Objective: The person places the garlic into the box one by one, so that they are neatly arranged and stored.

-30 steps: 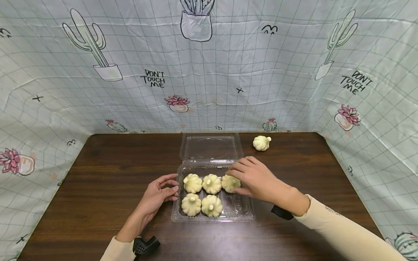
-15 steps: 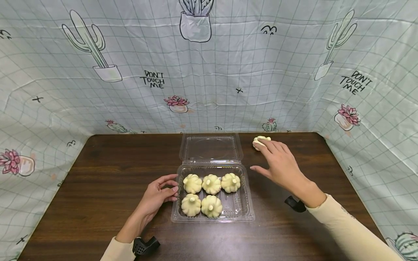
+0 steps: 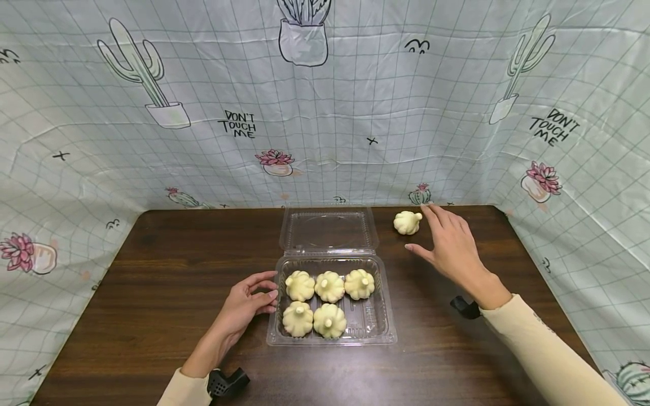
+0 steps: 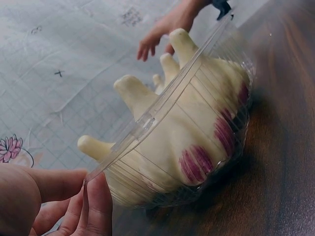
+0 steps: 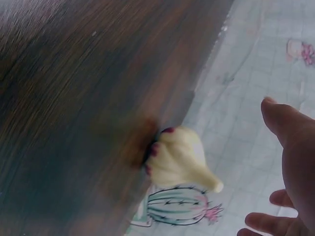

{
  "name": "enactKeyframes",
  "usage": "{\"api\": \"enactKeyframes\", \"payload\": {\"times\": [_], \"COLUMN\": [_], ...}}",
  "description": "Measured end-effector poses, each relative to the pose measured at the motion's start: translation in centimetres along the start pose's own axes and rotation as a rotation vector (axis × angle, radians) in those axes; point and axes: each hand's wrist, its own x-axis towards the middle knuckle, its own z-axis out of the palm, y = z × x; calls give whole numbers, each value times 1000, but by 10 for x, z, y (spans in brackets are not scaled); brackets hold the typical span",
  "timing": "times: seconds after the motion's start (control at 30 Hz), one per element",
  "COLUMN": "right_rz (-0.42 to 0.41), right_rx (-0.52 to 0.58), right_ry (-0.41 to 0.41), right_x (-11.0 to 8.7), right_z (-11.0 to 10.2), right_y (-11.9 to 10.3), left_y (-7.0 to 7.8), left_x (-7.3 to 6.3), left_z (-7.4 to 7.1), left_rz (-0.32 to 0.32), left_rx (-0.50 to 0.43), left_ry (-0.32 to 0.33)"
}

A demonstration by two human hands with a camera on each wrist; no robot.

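Note:
A clear plastic clamshell container (image 3: 355,341) lies with its lid (image 3: 327,231) folded back. Inside it sit several cream garlic bulbs (image 3: 329,287), stems up; purple patches show low on the bulbs (image 4: 197,162) in the left wrist view. The front right spot of the container holds no bulb. My left hand (image 3: 247,301) pinches the container's left rim between thumb and fingers. At the back right, one garlic bulb (image 3: 407,223) rests on the table, its stem pointing right. Beside it, my right hand (image 3: 455,246) is spread with fingers extended, thumb apart, holding nothing.
The dark wooden table (image 3: 193,254) ends at a patterned cloth backdrop (image 3: 325,118) right behind the lone bulb and the lid. Cloth also rises along both sides. A black wrist camera (image 3: 227,383) sits on the left wrist, another black wrist camera (image 3: 464,307) on the right.
My right hand has let go of a garlic bulb in the container's back right spot and moved back and right to the lone bulb. The left hand stays at the rim.

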Motion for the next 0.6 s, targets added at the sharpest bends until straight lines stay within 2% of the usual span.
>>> {"api": "enactKeyframes", "payload": {"times": [0.23,0.6], "right_rz": [117,198], "right_rx": [-8,-1], "right_ry": [-97,-278], "right_x": [0,6], "right_z": [6,21], "right_y": [12,26], "left_y": [1,1], "left_x": [0,-1], "left_z": [0,0], "left_rz": [-2,-4], "left_rx": [-6,-17], "left_ry": [-6,-11]}}
